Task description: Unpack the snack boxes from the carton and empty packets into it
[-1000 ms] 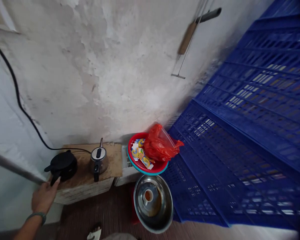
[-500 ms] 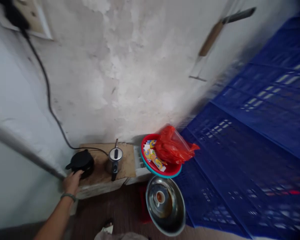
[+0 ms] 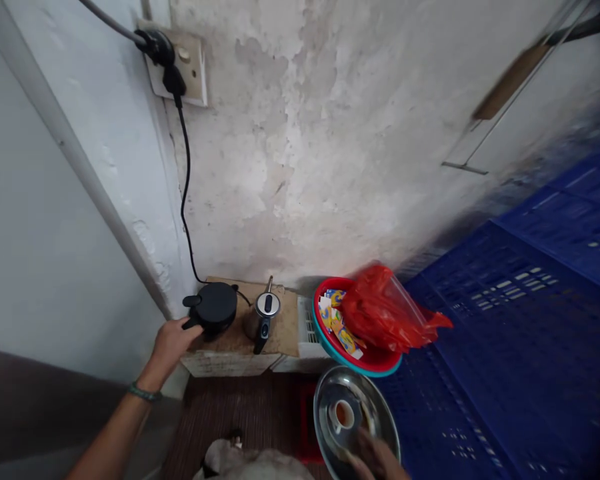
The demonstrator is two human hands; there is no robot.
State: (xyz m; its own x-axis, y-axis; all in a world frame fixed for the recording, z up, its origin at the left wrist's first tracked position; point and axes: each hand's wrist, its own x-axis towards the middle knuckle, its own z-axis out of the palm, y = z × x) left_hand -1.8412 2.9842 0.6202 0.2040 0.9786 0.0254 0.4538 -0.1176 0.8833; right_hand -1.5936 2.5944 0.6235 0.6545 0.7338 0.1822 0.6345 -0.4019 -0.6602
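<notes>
My left hand [image 3: 174, 339] is closed around the handle of a black, round, flat-topped vessel [image 3: 217, 304] at the left end of a low shelf. A steel kettle [image 3: 267, 307] with a black handle stands just right of it. At the bottom, my right hand [image 3: 375, 457] reaches over a steel basin [image 3: 323, 437]; motion smears its fingers, so what it holds or touches cannot be made out. Inside the basin sits a white cup [image 3: 343, 415] with reddish-brown liquid, with a little brown liquid around it.
A red basin [image 3: 386, 363] holds a red plastic bag [image 3: 380, 310] and several small yellow-blue packets [image 3: 346, 340]. Blue plastic crates [image 3: 505, 347] fill the right side. A black cord [image 3: 184, 200] runs from the wall socket [image 3: 193, 70] down to the cardboard-topped shelf [image 3: 280, 337].
The view has swung left, so the socket now shows fully. My right hand has come into view over the steel basin. My left hand stays at the black vessel's handle.
</notes>
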